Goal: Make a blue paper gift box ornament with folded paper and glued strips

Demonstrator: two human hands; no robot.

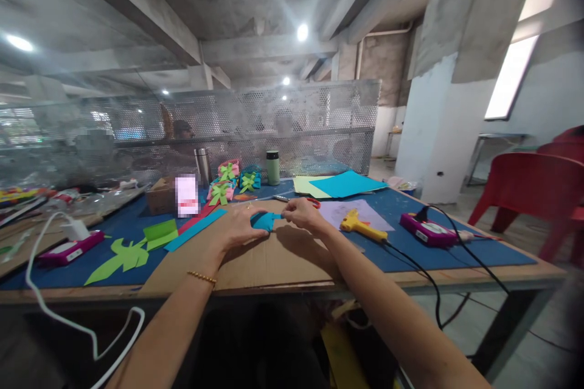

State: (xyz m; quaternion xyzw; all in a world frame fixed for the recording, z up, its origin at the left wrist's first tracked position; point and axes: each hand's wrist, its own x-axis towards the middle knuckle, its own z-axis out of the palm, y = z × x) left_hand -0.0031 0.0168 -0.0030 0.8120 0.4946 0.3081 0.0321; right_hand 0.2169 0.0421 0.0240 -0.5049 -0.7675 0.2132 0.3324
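Where your left hand, thumb and fingers curved apart, grips the blue paper piece (261, 220) over the cardboard (274, 262), its narrow strip (278, 216) points rightward into your right hand's (302, 216) pinched fingertips.

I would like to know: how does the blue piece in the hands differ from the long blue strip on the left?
The blue piece looks short and bulky, while the blue strip is long and flat. The left hand and right hand hold the blue piece; neither touches the blue strip. Both are a similar blue.
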